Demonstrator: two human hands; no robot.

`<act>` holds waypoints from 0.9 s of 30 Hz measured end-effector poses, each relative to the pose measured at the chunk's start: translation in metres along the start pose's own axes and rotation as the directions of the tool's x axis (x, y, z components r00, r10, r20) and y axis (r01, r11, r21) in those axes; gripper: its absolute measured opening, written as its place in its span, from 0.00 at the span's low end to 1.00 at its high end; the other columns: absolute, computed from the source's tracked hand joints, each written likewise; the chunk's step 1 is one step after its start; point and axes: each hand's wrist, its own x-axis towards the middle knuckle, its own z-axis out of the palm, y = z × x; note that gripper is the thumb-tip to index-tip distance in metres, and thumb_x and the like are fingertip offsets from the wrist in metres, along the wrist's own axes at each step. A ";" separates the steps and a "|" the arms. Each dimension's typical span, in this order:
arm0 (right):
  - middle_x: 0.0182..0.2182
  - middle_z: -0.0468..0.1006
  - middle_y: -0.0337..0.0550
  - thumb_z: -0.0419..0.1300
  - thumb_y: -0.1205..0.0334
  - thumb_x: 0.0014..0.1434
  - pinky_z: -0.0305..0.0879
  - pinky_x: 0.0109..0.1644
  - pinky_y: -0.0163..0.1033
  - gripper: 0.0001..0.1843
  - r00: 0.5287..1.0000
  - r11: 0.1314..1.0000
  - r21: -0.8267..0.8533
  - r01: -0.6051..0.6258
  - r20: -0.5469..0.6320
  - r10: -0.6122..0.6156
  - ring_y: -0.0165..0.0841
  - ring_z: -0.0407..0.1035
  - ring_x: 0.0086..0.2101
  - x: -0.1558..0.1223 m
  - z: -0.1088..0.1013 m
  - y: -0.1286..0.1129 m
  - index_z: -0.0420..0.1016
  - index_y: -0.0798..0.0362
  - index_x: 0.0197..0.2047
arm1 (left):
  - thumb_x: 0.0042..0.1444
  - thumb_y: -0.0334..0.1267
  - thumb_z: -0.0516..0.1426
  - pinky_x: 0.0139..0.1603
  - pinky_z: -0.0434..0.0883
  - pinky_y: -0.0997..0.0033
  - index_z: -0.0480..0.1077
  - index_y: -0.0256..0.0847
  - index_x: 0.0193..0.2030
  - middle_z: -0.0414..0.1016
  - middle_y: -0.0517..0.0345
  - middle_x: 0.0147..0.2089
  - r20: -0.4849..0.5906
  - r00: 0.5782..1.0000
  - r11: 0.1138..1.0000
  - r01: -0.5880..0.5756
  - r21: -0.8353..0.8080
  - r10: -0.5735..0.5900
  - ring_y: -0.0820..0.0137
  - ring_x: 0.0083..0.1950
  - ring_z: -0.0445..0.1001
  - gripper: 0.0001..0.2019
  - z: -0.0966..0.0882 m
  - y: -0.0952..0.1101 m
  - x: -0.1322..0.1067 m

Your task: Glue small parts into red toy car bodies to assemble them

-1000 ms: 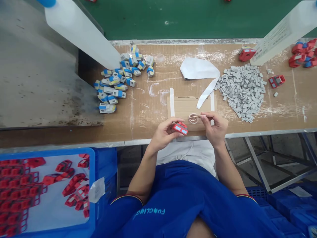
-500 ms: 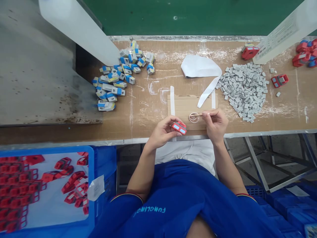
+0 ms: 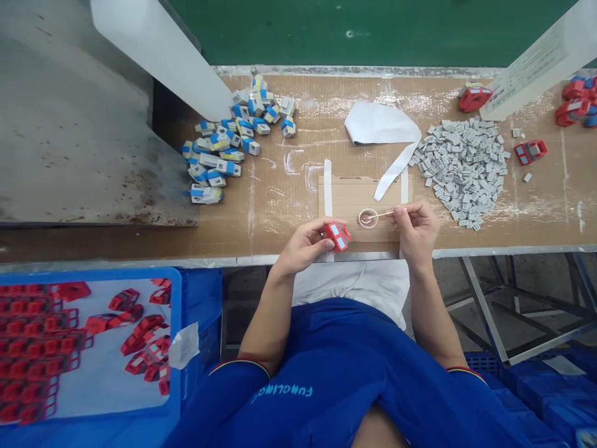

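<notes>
My left hand is closed on a small red toy car with pale blue windows, held just above the near edge of the work table. Between the thumb and fingers of my right hand is a thin wooden stick. Its far end dips into a small round clear dish, which sits on a taped-down piece of cardboard. What the dish holds is hard to make out. The toy car is just left of the dish, apart from it.
A heap of small grey pieces lies right of the cardboard, a white cloth strip behind it. Blue-and-white toy parts pile up at left. A blue crate of red cars stands lower left. Another red car rests far right.
The toy car has turned in my left hand, its windows now facing more to the left. My right hand has moved slightly right, the stick's end still in the dish.
</notes>
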 end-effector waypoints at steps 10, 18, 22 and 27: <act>0.29 0.84 0.36 0.73 0.43 0.66 0.73 0.31 0.35 0.19 0.985 0.986 0.043 0.162 0.051 -0.164 0.29 0.78 0.26 -0.005 -0.002 -0.030 0.75 0.48 0.35 | 0.60 0.52 0.73 0.31 0.70 0.74 0.75 0.39 0.56 0.86 0.47 0.43 0.056 0.997 0.994 0.061 -0.094 -0.056 0.74 0.29 0.74 0.25 -0.002 0.000 0.000; 0.33 0.87 0.37 0.70 0.57 0.70 0.80 0.36 0.40 0.07 0.878 0.901 -0.007 0.434 0.226 -0.422 0.34 0.84 0.33 -0.015 0.014 -0.055 0.79 0.47 0.39 | 0.62 0.52 0.72 0.30 0.68 0.75 0.72 0.38 0.55 0.84 0.50 0.42 0.103 0.994 0.985 0.043 -0.167 -0.026 0.77 0.28 0.72 0.24 0.002 0.006 0.000; 0.33 0.87 0.36 0.69 0.58 0.70 0.78 0.33 0.38 0.06 0.827 0.853 -0.068 0.517 0.294 -0.479 0.32 0.81 0.30 -0.013 0.018 -0.056 0.79 0.46 0.39 | 0.63 0.50 0.71 0.30 0.68 0.76 0.73 0.37 0.54 0.84 0.50 0.42 0.118 0.993 0.983 0.045 -0.178 -0.024 0.77 0.29 0.72 0.23 0.001 0.006 -0.001; 0.31 0.86 0.37 0.66 0.55 0.72 0.75 0.32 0.38 0.10 0.810 0.840 -0.111 0.531 0.356 -0.466 0.31 0.79 0.28 -0.013 0.020 -0.057 0.77 0.47 0.38 | 0.62 0.51 0.72 0.30 0.68 0.76 0.73 0.37 0.54 0.83 0.51 0.40 0.121 0.992 0.981 0.067 -0.182 -0.045 0.77 0.29 0.71 0.24 0.001 0.005 -0.001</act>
